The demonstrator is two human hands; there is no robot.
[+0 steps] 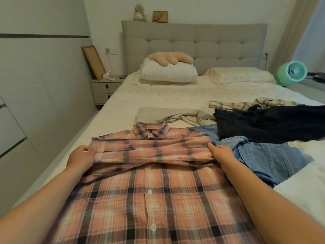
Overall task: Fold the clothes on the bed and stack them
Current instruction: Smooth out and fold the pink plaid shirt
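A pink plaid shirt [151, 187] lies button side up on the bed [158, 95], collar away from me, sleeves folded across its chest. My left hand [80, 158] grips the shirt's left edge at the folded sleeves. My right hand [220, 153] pinches the right edge at the same height. To the right lie a light blue denim garment [267, 159], a dark navy garment [267, 122], and a pale plaid shirt [246, 103]. A beige garment [175, 116] lies flat beyond the collar.
White cloth [306, 187] covers the bed's near right corner. Pillows [168, 73] and a padded headboard [193, 43] are at the far end. A nightstand [103, 90] stands left of the bed, a green fan [293, 72] to the right.
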